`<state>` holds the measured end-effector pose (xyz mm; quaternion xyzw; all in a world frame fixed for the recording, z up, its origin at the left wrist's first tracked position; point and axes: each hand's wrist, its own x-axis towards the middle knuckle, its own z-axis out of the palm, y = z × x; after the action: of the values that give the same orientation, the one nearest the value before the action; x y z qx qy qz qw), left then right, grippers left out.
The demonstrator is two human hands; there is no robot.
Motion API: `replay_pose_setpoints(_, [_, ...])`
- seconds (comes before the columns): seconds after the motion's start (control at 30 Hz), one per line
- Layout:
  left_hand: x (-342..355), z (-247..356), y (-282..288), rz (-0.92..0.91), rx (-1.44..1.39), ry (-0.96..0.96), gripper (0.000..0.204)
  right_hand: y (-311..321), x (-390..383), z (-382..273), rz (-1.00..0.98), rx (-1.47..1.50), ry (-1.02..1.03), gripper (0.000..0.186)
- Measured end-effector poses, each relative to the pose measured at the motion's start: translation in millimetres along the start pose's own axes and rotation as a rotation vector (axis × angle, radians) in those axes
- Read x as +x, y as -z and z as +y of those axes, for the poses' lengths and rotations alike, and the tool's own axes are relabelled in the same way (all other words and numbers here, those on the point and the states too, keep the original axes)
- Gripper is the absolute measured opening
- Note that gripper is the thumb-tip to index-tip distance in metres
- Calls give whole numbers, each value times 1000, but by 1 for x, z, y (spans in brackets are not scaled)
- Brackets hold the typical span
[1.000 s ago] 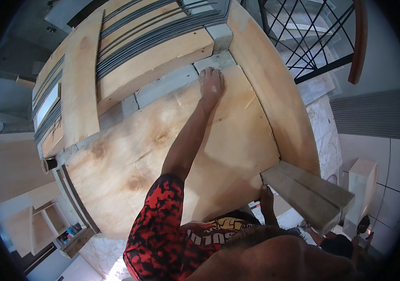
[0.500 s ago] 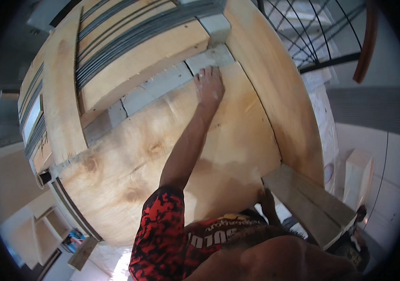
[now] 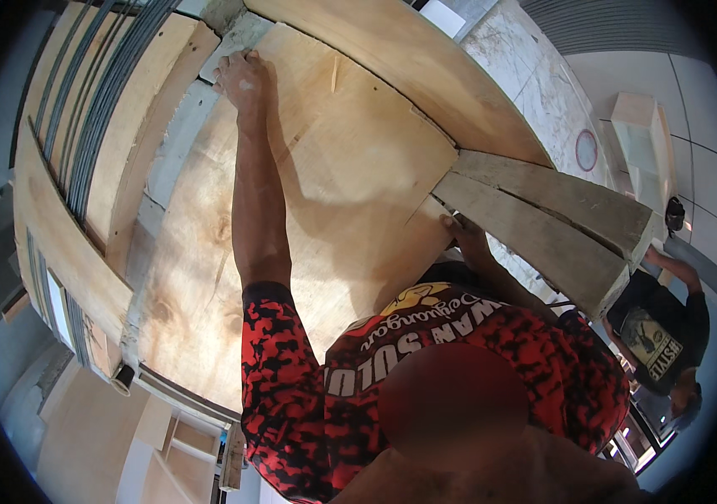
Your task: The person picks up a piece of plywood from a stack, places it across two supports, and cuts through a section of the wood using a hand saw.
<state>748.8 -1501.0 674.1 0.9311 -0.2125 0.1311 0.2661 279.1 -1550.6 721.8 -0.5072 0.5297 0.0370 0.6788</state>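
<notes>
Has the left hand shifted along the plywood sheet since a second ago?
No. The left hand stays pressed at the same top corner of the plywood sheet, beside the grey block; only the camera view swung.

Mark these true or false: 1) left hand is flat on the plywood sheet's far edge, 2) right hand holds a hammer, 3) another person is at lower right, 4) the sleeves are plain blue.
1) True: the left hand presses on the plywood sheet near its far edge.
2) False: the right hand is at the sheet's edge beside the grey timber planks; no hammer shows.
3) True: a person in a dark shirt stands there.
4) False: the sleeve is red with black pattern.
</notes>
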Motion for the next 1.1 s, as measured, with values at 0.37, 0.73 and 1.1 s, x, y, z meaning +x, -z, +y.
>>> replay_pose_setpoints(0.37, [3, 1, -14, -26, 193, 45, 24, 5, 1, 2, 58, -120, 94, 49])
replay_pose_setpoints(0.73, [-3, 18, -6, 10, 227, -5, 23, 18, 7, 10, -46, -13, 88, 45])
replay_pose_setpoints(1.1, [-76, 40, 16, -105, 102, -253, 46, 34, 30, 21, -175, 0, 87, 42])
